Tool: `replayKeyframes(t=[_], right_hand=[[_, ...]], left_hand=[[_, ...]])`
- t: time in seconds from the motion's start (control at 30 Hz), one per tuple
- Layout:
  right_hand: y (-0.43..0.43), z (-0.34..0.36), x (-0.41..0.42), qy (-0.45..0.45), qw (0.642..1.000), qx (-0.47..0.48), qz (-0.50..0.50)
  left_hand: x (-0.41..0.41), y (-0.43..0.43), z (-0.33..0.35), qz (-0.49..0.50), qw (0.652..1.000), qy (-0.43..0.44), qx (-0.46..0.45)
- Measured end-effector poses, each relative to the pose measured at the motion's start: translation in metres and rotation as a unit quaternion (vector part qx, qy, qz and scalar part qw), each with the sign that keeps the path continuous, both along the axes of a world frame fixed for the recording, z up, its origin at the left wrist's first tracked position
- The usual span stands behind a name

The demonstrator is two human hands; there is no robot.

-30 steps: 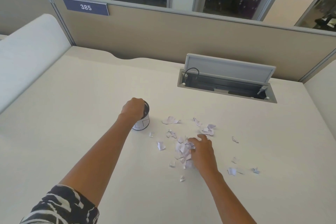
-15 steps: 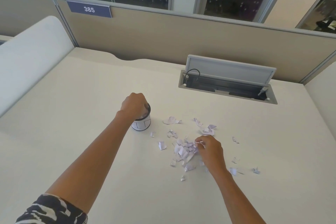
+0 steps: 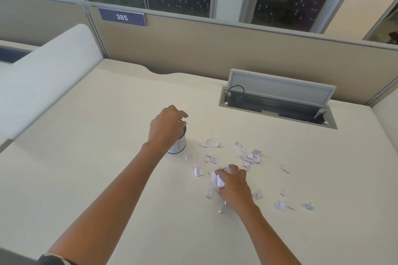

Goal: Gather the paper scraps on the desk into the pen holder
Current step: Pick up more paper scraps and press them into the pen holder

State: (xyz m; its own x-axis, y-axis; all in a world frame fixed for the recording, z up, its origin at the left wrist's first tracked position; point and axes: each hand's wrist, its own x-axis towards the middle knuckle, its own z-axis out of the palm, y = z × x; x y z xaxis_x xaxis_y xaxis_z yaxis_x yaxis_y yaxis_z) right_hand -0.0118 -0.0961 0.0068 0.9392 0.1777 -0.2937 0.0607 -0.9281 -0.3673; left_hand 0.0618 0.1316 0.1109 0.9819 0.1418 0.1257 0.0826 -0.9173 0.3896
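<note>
The pen holder, a small white cup with a dark rim, stands upright on the desk. My left hand hovers right over its mouth and hides most of the rim; the fingers are loosely spread and nothing shows in them. White paper scraps lie scattered to the right of the holder, one larger piece closest to it. My right hand presses down on the densest heap, fingers curled around a bunch of scraps. More bits lie to the hand's right.
An open cable hatch with a raised grey lid is set into the desk at the back right. A beige partition carrying a "385" sign closes the back. A white padded divider runs along the left.
My left hand went from a fist over the holder to spread fingers. My right hand moved left onto the heap and closed on scraps.
</note>
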Motion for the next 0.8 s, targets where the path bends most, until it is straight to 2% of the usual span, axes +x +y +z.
replayKeyframes(t=[0.1,0.17,0.33,0.47,0.6,0.8], right_hand=[[-0.002,0.000,0.001,-0.011,1.000,0.010,-0.010],[-0.008,0.003,0.002,-0.017,0.999,0.023,-0.020],[-0.027,0.009,0.002,-0.033,0.995,0.067,-0.062],[-0.038,0.012,0.002,-0.054,0.993,0.059,-0.082],[-0.051,0.011,0.001,-0.026,0.997,0.019,-0.075],[-0.059,0.002,-0.008,0.061,0.997,-0.019,-0.032]], left_hand=[[-0.019,-0.017,-0.008,-0.060,0.997,-0.032,-0.030],[-0.032,-0.030,-0.022,-0.094,0.995,-0.009,-0.038],[-0.060,-0.056,-0.070,-0.132,0.976,0.174,-0.024],[-0.078,-0.074,-0.096,-0.172,0.951,0.255,0.015],[-0.088,-0.091,-0.108,-0.192,0.946,0.259,0.042],[-0.082,-0.108,-0.111,-0.197,0.948,0.251,0.005]])
